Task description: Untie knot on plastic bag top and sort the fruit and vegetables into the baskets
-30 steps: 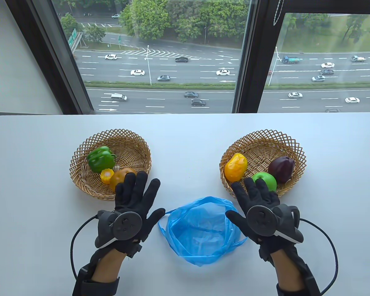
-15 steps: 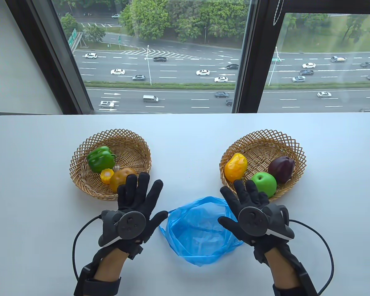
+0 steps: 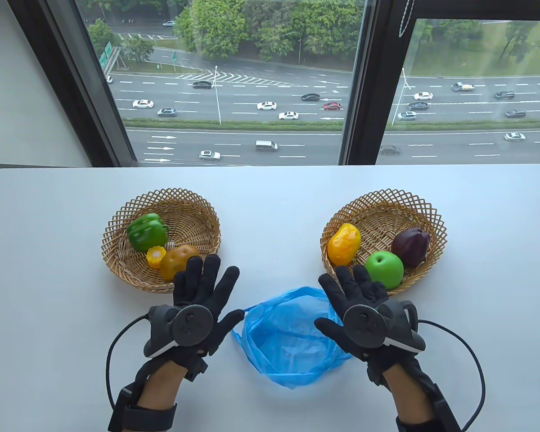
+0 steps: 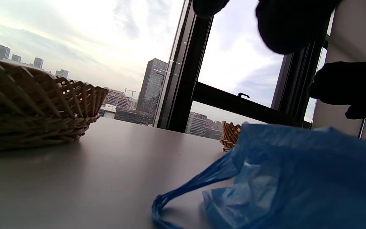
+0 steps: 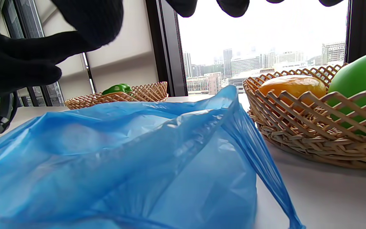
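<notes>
A blue plastic bag [image 3: 288, 335] lies open and flat on the white table between my hands; it also fills the near ground in the wrist views [image 4: 297, 178] [image 5: 122, 165]. My left hand [image 3: 202, 292] hovers left of the bag with fingers spread, holding nothing. My right hand [image 3: 351, 292] is spread over the bag's right edge, also holding nothing. The left wicker basket [image 3: 117, 225] holds a green pepper [image 3: 147, 231], a corn piece [image 3: 155, 256] and a brown potato [image 3: 177, 261]. The right basket [image 3: 427, 216] holds a yellow mango [image 3: 343, 244], a green apple [image 3: 385, 268] and a dark purple fruit [image 3: 410, 246].
The white table [image 3: 270, 202] ends at a window at the back. Black cables [image 3: 110, 346] loop from both wrists onto the table. The bag's loose handle [image 4: 183, 190] lies toward the left hand.
My right hand has drifted left and back from the right basket over the bag's edge. The left hand has shifted slightly right. The bag and produce stay put.
</notes>
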Demonstrator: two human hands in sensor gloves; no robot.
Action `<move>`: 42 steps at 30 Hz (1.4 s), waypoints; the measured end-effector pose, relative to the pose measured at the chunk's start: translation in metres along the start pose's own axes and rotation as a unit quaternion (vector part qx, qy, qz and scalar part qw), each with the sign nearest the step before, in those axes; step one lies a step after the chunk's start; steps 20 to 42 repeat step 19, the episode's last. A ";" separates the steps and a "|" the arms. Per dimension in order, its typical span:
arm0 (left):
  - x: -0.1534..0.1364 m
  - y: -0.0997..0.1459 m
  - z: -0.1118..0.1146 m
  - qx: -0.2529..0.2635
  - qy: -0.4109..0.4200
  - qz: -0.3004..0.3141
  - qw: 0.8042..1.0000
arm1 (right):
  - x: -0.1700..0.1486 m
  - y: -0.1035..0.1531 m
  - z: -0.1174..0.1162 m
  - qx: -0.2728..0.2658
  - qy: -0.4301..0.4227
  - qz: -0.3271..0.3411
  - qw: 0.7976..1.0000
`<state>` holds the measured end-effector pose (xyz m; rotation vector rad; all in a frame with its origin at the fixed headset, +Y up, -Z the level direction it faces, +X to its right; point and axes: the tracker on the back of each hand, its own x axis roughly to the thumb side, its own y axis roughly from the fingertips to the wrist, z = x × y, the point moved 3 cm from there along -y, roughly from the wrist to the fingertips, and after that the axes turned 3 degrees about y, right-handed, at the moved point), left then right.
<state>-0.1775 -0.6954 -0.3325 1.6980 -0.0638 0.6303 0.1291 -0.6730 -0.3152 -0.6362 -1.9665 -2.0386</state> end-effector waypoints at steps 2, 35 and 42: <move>0.000 0.000 0.000 0.000 0.000 0.000 1.000 | 0.000 0.000 0.000 0.000 -0.001 0.000 1.000; 0.001 0.000 0.000 -0.007 0.005 0.002 1.000 | 0.001 0.000 0.000 0.001 0.000 -0.001 1.000; 0.001 0.000 0.000 -0.007 0.005 0.002 1.000 | 0.001 0.000 0.000 0.001 0.000 -0.001 1.000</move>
